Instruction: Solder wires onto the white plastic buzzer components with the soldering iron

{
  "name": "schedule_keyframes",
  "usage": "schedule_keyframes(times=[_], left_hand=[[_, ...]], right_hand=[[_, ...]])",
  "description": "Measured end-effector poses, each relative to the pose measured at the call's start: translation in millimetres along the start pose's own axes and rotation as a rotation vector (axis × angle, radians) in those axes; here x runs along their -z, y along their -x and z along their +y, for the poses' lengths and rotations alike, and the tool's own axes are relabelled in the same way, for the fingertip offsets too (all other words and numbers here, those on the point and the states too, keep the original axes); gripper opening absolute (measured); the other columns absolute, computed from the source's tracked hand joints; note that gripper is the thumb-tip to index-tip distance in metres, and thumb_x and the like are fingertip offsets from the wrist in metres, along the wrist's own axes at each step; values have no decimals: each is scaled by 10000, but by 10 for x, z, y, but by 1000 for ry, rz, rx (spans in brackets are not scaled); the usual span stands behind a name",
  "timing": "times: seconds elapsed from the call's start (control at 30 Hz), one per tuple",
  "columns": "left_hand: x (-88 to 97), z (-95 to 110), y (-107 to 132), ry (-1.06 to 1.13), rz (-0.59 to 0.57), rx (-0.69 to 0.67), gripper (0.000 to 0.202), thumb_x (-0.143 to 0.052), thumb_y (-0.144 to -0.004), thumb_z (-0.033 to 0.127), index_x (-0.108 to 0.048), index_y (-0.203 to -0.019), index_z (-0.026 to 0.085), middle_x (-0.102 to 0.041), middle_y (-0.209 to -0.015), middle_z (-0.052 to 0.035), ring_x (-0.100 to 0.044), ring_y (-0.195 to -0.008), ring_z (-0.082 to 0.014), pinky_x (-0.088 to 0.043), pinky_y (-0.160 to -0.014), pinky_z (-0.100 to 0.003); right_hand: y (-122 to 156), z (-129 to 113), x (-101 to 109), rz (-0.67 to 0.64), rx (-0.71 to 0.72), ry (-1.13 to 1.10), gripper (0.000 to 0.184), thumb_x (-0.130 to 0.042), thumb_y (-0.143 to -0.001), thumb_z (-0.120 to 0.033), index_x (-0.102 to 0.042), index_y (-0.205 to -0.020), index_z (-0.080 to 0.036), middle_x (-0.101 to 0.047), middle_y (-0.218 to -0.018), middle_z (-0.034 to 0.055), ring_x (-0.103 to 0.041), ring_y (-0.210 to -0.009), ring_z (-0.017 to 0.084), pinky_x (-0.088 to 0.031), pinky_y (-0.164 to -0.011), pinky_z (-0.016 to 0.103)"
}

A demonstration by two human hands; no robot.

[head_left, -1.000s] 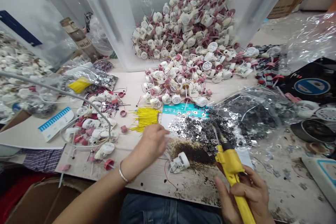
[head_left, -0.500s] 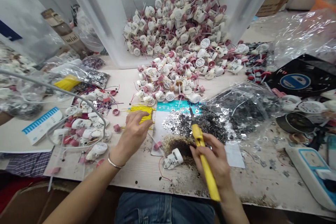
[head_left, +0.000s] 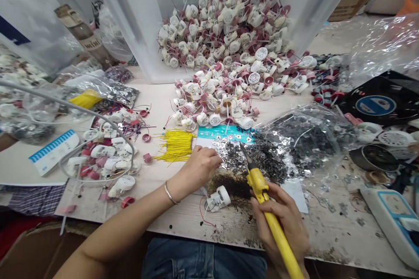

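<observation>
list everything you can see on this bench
soldering iron: one, yellow handle, in the right hand
white plastic units with red caps: many, white and red, heaped in a clear plastic bin and across the bench
loose white unit: one, white, on the bench below the hands
yellow wires: one bundle, yellow, beyond the left hand
silver metal pieces: many, silver, on a card beside the left hand
clear plastic bag: one, filled with silver pieces, right of the iron's tip
metal tin: one, dark, far right
left hand: one, silver bangle on the wrist, at the card's edge
right hand: one, gripping the iron
</observation>
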State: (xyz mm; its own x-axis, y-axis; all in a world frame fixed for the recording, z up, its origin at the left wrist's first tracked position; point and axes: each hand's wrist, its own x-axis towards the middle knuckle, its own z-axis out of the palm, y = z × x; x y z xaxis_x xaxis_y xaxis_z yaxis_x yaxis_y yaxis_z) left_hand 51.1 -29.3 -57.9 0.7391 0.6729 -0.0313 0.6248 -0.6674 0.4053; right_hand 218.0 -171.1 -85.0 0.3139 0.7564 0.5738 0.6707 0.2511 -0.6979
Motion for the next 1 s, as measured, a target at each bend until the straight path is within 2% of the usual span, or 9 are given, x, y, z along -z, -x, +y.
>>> schedule_keyframes(times=[0.07, 0.13, 0.23, 0.33, 0.47, 0.6, 0.73, 0.9, 1.0], left_hand=[[43, -41, 78, -17, -8, -68, 191, -499, -917, 175, -687, -893, 198, -660, -806, -32, -556, -782, -176, -327, -827, -373], [78, -71, 179, 6, -7, -73, 169, -518, -909, 180, -679, -942, 215, -673, -804, -18, -565, -796, -169, -297, -862, -382], [93, -51, 295, 91, -10, 53, 120, -561, -889, 200, -680, -879, 212, -692, -822, -10, -585, -814, -168, -279, -866, -379], [66, 25, 313, 116, -25, 231, 139, -583, -867, 210, -686, -774, 208, -702, -782, -2, -592, -792, -185, -271, -834, -392], [27, 109, 242, 81, -31, 351, 172, -562, -848, 198, -691, -734, 186, -707, -750, -27, -595, -797, -209, -279, -803, -391], [33, 142, 188, 52, -54, 371, 201, -538, -822, 170, -694, -696, 178, -708, -719, -46, -598, -779, -221, -284, -780, -393], [58, 167, 166, 6, -64, 378, 211, -525, -807, 171, -693, -680, 176, -696, -687, -55, -593, -730, -221, -293, -770, -395], [73, 203, 155, -32, -81, 384, 224, -509, -816, 190, -689, -684, 174, -689, -690, -67, -587, -728, -233, -301, -773, -410], [78, 223, 161, -48, -83, 391, 236, -500, -825, 199, -681, -675, 173, -685, -686, -69, -586, -718, -232, -301, -783, -422]], right_hand=[[61, 6, 85, -9, -30, -72, 289, -664, -746, -80, -584, -994, -204, -621, -1116, 77, -649, -980, 195, -594, -745, 321], [98, 12, 192, -93, 5, -100, 382, -631, -756, -65, -579, -1109, -201, -620, -1151, 92, -643, -1022, 215, -598, -762, 338], [100, -3, 360, -261, 61, -89, 431, -585, -787, -78, -569, -1203, -187, -620, -1195, 106, -643, -1054, 225, -592, -816, 333], [80, -23, 456, -352, 25, -115, 423, -576, -801, -98, -554, -1217, -169, -648, -1159, 106, -651, -1051, 222, -584, -850, 315], [108, 18, 410, -325, 17, -129, 289, -573, -794, -100, -604, -1072, -173, -647, -1143, 99, -645, -1062, 214, -579, -843, 297], [154, 106, 319, -359, 136, -121, 378, -550, -795, -95, -588, -1166, -150, -634, -1173, 109, -640, -1067, 214, -575, -858, 322], [170, 122, 310, -382, 223, -90, 413, -563, -775, -75, -592, -1182, -136, -627, -1184, 119, -637, -1071, 222, -577, -861, 323], [194, 80, 313, -282, 148, -142, 398, -607, -742, -61, -599, -1131, -149, -638, -1170, 124, -649, -1048, 245, -599, -817, 347], [191, 68, 307, -310, 171, -109, 411, -582, -766, -70, -594, -1168, -151, -647, -1159, 120, -659, -1028, 239, -605, -797, 354]])
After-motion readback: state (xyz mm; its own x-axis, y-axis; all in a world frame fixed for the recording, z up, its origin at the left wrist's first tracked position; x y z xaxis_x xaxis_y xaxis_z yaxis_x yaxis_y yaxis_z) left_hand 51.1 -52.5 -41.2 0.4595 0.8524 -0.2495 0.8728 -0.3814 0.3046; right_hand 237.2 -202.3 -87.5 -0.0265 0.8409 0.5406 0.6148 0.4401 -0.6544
